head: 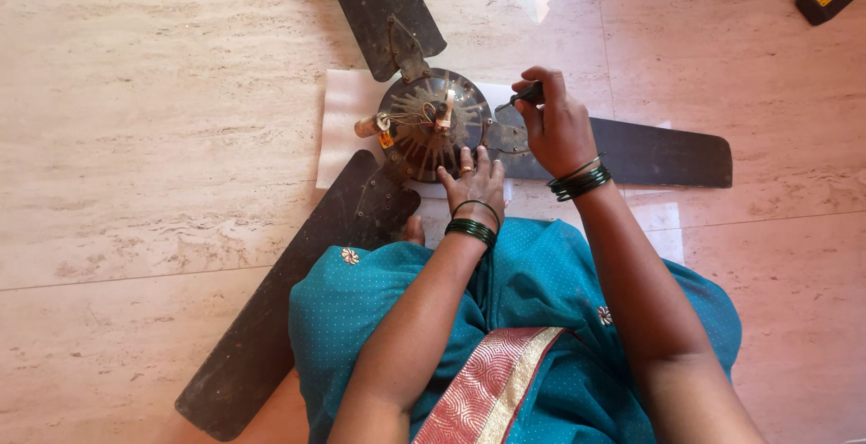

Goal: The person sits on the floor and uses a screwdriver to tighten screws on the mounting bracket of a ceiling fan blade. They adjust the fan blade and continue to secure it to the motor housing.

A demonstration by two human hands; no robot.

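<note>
The fan lies on the floor, all three blades on. The left hand lies flat on it; the right hand grips a screwdriver at one blade's bracket.

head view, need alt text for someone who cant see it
Seen from above, a seated person's right hand holds a dark-handled tool at the motor hub of a dusty three-bladed ceiling fan lying on a marble floor, while the left hand steadies the hub.

Teal dotted sari, green bangles
</note>
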